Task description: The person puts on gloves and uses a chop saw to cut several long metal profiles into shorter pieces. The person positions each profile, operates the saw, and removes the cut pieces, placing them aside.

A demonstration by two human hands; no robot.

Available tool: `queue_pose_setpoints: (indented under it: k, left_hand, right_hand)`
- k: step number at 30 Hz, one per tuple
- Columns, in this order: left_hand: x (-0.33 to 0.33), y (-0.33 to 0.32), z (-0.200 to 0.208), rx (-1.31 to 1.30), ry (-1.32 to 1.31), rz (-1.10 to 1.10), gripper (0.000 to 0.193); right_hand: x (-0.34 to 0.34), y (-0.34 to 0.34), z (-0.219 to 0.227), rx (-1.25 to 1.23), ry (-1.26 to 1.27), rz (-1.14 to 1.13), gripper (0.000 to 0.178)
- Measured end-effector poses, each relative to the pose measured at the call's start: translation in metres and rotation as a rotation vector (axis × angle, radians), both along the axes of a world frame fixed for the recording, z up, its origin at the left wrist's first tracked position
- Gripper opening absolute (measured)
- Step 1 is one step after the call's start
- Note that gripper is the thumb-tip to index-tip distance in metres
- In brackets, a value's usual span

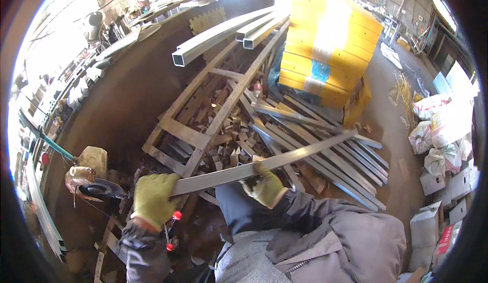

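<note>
A long grey metal bar point(216, 177) lies slanting across the front of my body, its far end over a pile of similar bars point(325, 153). My left hand point(154, 200), in a yellow-green glove, is closed around the bar's left end. Farther along, my right hand point(265, 187) in a matching glove grips it from below. Small cut metal pieces point(231, 135) lie heaped beyond the bar. Just below my left hand there is a handle with red knobs point(176, 215).
A cutting machine with a dark disc point(103, 188) stands at the left. Ahead, square tubes point(223, 34) rest on a metal frame point(218, 118), beside stacked yellow panels point(325, 44). White sacks point(447, 130) and cardboard boxes point(426, 227) line the right side.
</note>
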State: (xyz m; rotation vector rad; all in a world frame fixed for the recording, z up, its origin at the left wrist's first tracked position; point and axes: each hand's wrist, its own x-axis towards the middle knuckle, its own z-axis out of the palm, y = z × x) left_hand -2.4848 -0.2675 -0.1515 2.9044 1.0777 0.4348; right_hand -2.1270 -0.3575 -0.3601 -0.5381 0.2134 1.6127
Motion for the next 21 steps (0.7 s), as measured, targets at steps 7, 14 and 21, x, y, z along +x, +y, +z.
queue_pose_setpoints:
  k: [7,14,21]
  left_hand:
    - [0.145,0.078,-0.056,0.099,0.017,-0.187,0.065]
    - [0.119,0.03,-0.089,-0.018,-0.325,-0.257,0.068]
    - [0.005,-0.063,-0.122,-0.246,-0.34,0.133,0.063]
  right_hand:
    - [0.121,0.019,-0.079,-0.142,-0.042,-0.245,0.044]
    - [0.236,0.063,-0.178,-0.002,-0.336,-0.44,0.042]
    - [0.353,0.12,-0.219,-0.098,-0.416,-0.342,0.052]
